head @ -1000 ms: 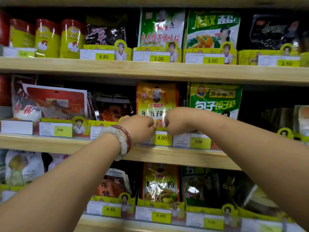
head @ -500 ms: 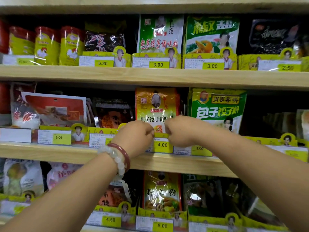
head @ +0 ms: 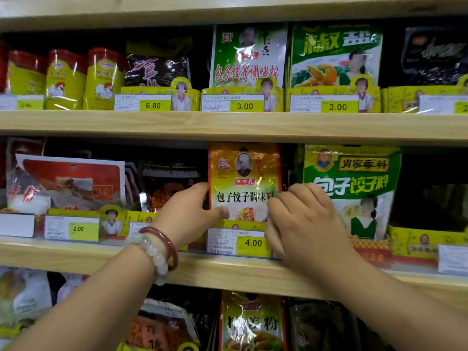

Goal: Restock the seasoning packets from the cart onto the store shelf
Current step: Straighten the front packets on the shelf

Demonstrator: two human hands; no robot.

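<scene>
Middle shelf [head: 228, 271], slot behind the 4.00 price tag [head: 239, 243]. Orange-yellow seasoning packet [head: 244, 173] stands upright there, front face outward, bottom edge tucked behind the yellow display tray [head: 243, 225].

Left hand [head: 187, 214]: thumb lies across the packet's lower left face, other fingers reach round its left edge, so it pinches that side. Right hand [head: 304, 221]: fingers fairly straight, tips pressing the packet's right edge and lower face; nothing gripped. Judged purpose: both sides steadied so the packet sits square and faces forward in its slot.

Count: one packet face visible in this slot; any behind it are hidden. One green packet [head: 352, 178] just beside on the right. Two bracelets [head: 157, 249] on the left wrist, one pale beaded, one dark red. Three wooden shelf boards in view. Cart not in view.
</scene>
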